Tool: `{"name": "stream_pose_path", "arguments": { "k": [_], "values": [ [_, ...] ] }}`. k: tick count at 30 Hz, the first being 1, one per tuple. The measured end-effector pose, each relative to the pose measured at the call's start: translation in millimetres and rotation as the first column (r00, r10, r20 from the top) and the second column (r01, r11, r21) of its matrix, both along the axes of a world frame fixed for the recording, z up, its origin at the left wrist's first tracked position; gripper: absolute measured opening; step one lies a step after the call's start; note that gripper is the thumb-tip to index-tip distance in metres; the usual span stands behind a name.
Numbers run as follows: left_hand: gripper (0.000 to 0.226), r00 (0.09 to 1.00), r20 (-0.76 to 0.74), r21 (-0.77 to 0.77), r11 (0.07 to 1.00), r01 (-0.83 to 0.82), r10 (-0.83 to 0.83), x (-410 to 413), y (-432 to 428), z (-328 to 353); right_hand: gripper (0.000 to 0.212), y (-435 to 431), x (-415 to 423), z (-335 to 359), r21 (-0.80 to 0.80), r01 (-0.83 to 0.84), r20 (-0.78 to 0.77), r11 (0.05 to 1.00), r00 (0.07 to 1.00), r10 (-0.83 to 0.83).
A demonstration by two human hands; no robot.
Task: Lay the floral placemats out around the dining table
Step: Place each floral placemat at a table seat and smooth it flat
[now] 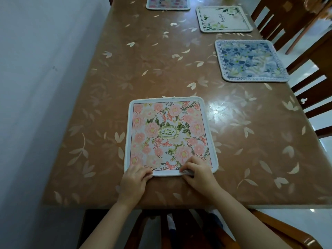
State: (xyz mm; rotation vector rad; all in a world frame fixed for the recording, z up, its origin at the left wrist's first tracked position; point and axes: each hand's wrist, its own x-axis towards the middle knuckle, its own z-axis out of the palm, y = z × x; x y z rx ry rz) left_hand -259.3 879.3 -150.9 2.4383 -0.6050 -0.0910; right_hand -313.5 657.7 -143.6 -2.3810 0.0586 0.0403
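A pink floral placemat [168, 133] with a white border lies flat near the front edge of the dining table [143, 60]. My left hand [134, 180] pinches its near left corner. My right hand [197, 173] grips its near edge toward the right corner, fingers curled on the border. Along the right side lie a blue floral placemat [251, 60] and, farther back, a white and green floral placemat [223, 18]. Another pink placemat [168, 3] sits at the far end, partly cut off by the frame.
The table has a brown leaf-patterned cover. A white wall [45, 87] runs along its left side. Wooden chairs [309, 87] stand along the right side, and a chair back [179, 229] is tucked under the near edge, below my arms.
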Motion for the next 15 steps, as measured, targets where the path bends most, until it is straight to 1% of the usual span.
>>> {"name": "stream_pose_path", "arguments": {
  "k": [4, 7, 11, 13, 15],
  "values": [
    [0.013, 1.0, 0.008, -0.039, 0.999, -0.002, 0.002, -3.3, 1.4, -1.5, 0.012, -2.4, -1.5, 1.0, -0.007, -0.03, -0.008, 1.0, 1.0, 0.03],
    [0.015, 1.0, 0.021, -0.031, 0.999, 0.008, -0.007, -5.7, 2.3, -0.1, 0.01, -1.6, -1.7, 1.8, -0.016, -0.034, -0.001, 0.999, 0.999, 0.034],
    [0.014, 0.999, 0.04, -0.003, 1.0, 0.02, -0.02, -4.9, 1.6, 2.9, 0.008, -5.3, -4.3, 4.9, -0.093, -0.042, 0.037, 0.995, 0.998, 0.045],
    [0.013, 0.999, 0.044, 0.004, 1.0, 0.02, -0.021, -4.1, 1.2, 3.9, 0.009, -10.4, -5.5, 8.2, -0.146, -0.056, 0.061, 0.988, 0.996, 0.066],
    [0.014, 0.999, 0.042, 0.0, 1.0, -0.002, 0.002, -1.1, 4.4, 4.1, 0.012, -15.6, -7.0, 10.9, -0.165, -0.05, 0.083, 0.985, 0.994, 0.064]
  ]
}}
